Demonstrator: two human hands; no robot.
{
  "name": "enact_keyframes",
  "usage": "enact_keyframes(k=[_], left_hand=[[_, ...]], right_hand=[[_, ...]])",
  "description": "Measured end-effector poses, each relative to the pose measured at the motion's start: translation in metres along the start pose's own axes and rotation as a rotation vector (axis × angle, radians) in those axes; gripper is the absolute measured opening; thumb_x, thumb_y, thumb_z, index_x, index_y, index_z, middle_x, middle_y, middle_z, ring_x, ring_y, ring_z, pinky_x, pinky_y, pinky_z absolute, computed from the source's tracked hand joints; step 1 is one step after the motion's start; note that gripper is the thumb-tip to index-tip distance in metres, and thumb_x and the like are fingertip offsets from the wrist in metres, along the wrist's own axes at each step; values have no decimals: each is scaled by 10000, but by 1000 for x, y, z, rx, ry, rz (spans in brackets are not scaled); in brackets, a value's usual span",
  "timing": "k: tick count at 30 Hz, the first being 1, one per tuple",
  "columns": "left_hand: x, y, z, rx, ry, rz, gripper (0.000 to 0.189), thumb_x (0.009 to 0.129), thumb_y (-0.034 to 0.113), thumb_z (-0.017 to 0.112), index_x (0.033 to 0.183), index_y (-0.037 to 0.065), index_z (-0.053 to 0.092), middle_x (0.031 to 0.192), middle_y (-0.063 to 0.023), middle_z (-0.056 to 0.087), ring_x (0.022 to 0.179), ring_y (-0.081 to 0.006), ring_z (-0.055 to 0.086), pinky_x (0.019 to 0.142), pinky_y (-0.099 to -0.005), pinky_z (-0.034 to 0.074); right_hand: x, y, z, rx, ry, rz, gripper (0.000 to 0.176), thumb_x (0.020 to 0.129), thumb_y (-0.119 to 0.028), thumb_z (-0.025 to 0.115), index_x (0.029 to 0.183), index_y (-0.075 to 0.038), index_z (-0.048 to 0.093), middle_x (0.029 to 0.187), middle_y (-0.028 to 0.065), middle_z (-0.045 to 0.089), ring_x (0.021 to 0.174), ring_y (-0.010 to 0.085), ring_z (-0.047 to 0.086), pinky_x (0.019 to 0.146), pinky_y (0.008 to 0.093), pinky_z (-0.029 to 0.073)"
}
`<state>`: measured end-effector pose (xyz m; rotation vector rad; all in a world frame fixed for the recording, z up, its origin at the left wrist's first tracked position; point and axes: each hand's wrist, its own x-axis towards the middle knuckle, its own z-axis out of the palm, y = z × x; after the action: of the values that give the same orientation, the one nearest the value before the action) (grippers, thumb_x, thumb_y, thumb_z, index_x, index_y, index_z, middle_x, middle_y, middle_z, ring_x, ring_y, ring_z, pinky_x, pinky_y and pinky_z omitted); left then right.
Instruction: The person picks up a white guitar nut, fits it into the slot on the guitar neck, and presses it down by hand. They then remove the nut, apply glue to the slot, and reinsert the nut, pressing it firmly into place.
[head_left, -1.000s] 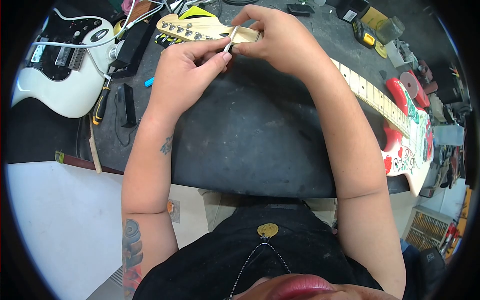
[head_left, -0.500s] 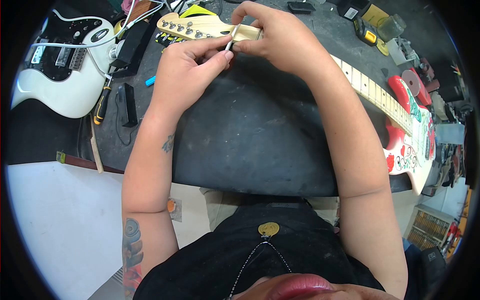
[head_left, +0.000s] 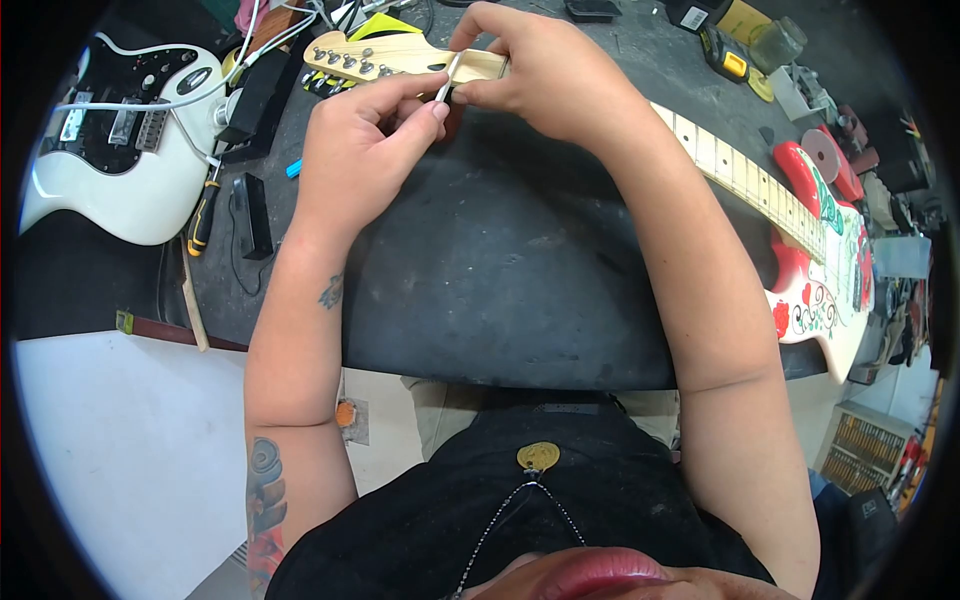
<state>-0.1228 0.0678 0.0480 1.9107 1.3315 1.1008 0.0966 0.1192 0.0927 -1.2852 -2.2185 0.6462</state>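
A slim white strip [head_left: 450,75], its exact kind too small to make out, stands slantwise across the light wood guitar headstock [head_left: 395,55]. My left hand [head_left: 360,140] is closed, pinching the strip's lower end between thumb and fingers. From the other side my right hand [head_left: 550,75] curls over the guitar neck by the headstock, index fingertip at the strip's upper end and thumb near its lower part. Metal tuning pegs [head_left: 365,67] line the headstock. Part of the neck is hidden behind my right hand and forearm.
A white electric guitar [head_left: 115,195] lies at left, near a yellow-black screwdriver [head_left: 203,215] and a black box [head_left: 255,215]. At right rests a red and white floral guitar body [head_left: 820,300] with a fretted neck [head_left: 745,175]. White cables [head_left: 240,65] cross the upper left.
Both hands, the strip and the headstock appear slightly further left, while the whole view has also shifted a little. The grip on the strip looks the same.
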Motion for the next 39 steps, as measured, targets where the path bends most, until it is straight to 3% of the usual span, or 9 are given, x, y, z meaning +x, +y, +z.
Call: enact_keyframes(k=[22, 24, 39], left_hand=[[0, -3, 4, -94, 20, 3, 322, 1061, 148, 755, 1355, 21, 794, 901, -32, 787, 770, -51, 637, 701, -218, 510], [0, 0, 3, -70, 20, -8, 295, 1038, 95, 745, 1301, -30, 794, 889, -60, 821, 815, -84, 738, 779, -257, 581], [0, -1, 3, -59, 25, 13, 302, 1018, 100, 768, 1290, -30, 798, 860, -49, 810, 795, -72, 722, 776, -252, 572]], right_hand=[[-1, -7, -5, 17, -14, 25, 421, 901, -283, 868, 1232, -62, 731, 1155, 256, 791, 1132, 429, 754, 965, 479, 581], [0, -3, -2, 21, -9, 12, 421, 902, -284, 867, 1232, -61, 732, 1153, 256, 792, 1129, 427, 756, 964, 478, 581], [-2, -1, -3, 45, 3, -29, 409, 904, -271, 866, 1226, -51, 741, 1153, 249, 795, 1118, 416, 763, 962, 471, 585]])
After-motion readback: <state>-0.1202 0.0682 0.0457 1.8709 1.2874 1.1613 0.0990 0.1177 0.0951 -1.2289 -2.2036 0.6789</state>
